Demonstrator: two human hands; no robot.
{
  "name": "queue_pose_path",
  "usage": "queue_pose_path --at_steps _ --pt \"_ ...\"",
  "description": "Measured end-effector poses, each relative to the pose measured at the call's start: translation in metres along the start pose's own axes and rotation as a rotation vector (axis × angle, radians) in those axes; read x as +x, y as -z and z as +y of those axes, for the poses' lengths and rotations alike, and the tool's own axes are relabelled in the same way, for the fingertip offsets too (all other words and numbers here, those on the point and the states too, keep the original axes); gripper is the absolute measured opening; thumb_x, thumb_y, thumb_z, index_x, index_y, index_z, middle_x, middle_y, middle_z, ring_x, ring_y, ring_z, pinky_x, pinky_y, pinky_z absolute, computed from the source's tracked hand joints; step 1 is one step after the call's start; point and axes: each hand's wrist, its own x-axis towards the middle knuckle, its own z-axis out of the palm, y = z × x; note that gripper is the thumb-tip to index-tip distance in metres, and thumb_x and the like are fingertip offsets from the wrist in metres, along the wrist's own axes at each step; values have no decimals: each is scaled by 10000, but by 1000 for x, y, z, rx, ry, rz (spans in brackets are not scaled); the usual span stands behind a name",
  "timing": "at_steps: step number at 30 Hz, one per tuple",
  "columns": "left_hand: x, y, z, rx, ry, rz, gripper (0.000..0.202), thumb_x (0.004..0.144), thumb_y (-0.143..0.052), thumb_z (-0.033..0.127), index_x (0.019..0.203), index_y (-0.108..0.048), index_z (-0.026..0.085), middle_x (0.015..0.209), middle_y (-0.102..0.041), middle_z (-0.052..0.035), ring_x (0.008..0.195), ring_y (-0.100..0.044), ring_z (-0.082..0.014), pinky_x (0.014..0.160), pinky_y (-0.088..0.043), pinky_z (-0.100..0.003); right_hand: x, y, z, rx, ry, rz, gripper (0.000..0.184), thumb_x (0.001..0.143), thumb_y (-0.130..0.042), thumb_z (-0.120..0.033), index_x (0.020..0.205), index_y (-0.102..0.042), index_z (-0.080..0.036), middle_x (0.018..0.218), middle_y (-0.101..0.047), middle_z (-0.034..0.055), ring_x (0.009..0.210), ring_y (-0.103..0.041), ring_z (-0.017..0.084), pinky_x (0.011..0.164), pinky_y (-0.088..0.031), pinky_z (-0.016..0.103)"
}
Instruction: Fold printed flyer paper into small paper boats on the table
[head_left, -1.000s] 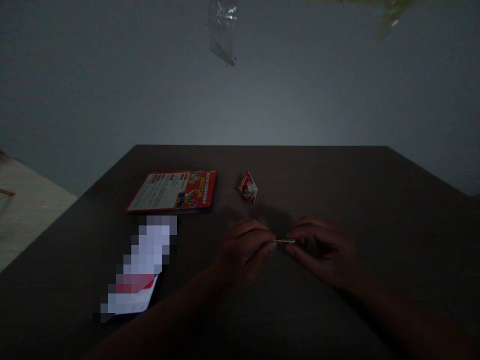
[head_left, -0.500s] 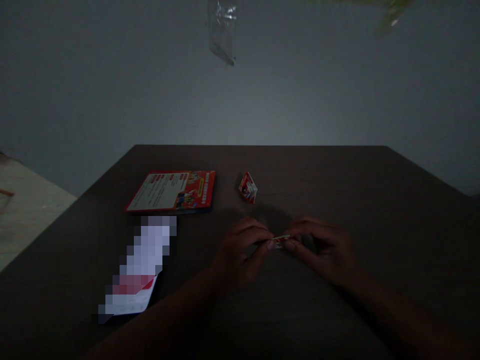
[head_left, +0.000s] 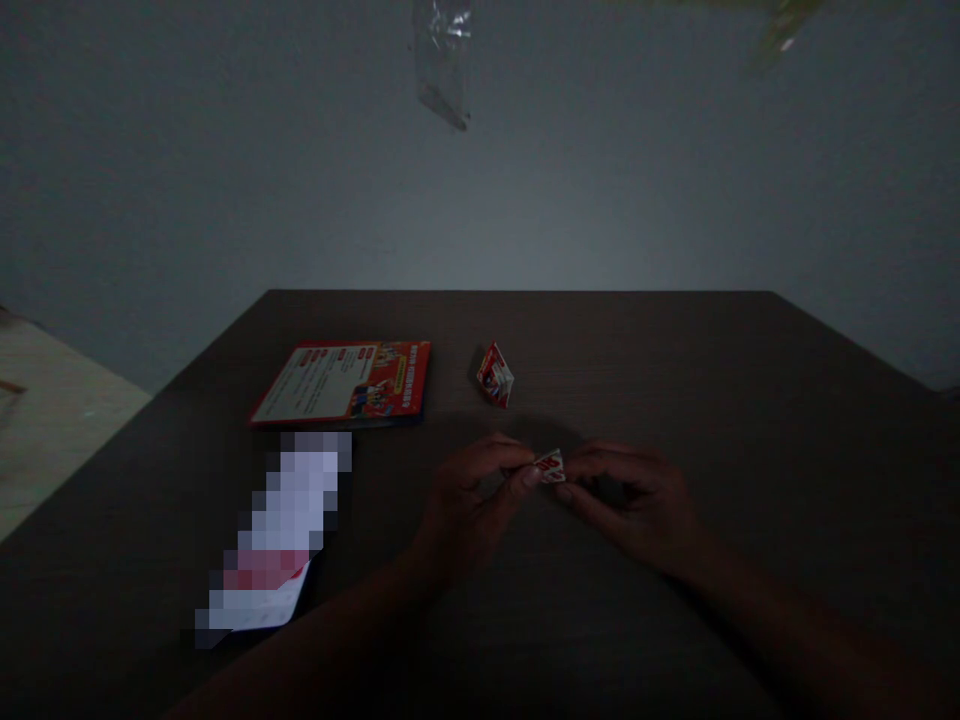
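Observation:
In dim light, my left hand point(head_left: 472, 500) and my right hand point(head_left: 630, 500) meet over the dark table point(head_left: 750, 420). Both pinch a small folded piece of red and white paper point(head_left: 551, 467) between their fingertips, held just above the tabletop. Its printed face is tilted up toward me. A second small folded red and white paper point(head_left: 496, 376) stands on the table a little beyond my hands.
A red printed leaflet point(head_left: 345, 383) lies flat at the left back of the table. Nearer me on the left lies a white and red sheet point(head_left: 274, 540), blurred out. A clear plastic bag point(head_left: 444, 60) hangs on the grey wall above. The floor shows at far left.
The paper piece between my fingers has turned from edge-on to face-up and risen slightly. Both hands have shifted a little away from me.

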Motion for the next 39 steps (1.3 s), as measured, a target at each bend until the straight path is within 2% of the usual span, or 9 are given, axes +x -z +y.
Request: queue_pose_path --at_steps 7,15,19,24,32,39 --pt "1 0 4 13 -1 -78 83 804 -642 223 828 -640 143 765 -625 -27 708 -590 -132 633 -468 -247 1 2 -1 10 58 -12 63 805 -613 -137 788 -667 -164 666 -624 21 558 -559 104 491 -433 223" --pt "1 0 5 32 -11 -126 93 826 -615 229 827 -637 138 782 -627 -43 716 -598 -135 637 -470 -242 -1 4 0 0 68 -84 67 812 -607 -127 825 -662 -161 674 -609 22 561 -543 100 486 -413 221" --pt "1 1 5 58 -93 -154 105 806 -624 204 897 -636 152 848 -630 -56 771 -608 -148 681 -489 -266 -1 4 -1 -42 124 -122 60 814 -594 -129 800 -647 -154 661 -594 23 524 -514 93 456 -367 218" --pt "2 1 5 113 -172 -152 87 796 -616 178 878 -632 153 840 -619 -61 773 -604 -150 681 -490 -274 1 4 -1 -120 178 -146 83 828 -566 -148 784 -633 -166 637 -574 11 510 -493 96 464 -347 230" --pt "6 3 8 220 -327 -147 90 758 -609 139 842 -622 166 787 -638 -54 736 -598 -150 662 -485 -278 0 7 -1 -202 274 -150 57 823 -577 -137 830 -619 -176 678 -623 23 579 -553 121 536 -419 260" --pt "7 5 6 299 -469 -111 99 733 -607 110 813 -607 169 740 -643 -29 665 -586 -132 629 -466 -266 3 13 -6 -213 362 -95 133 806 -594 -106 892 -644 -193 728 -659 32 633 -606 137 573 -479 271"
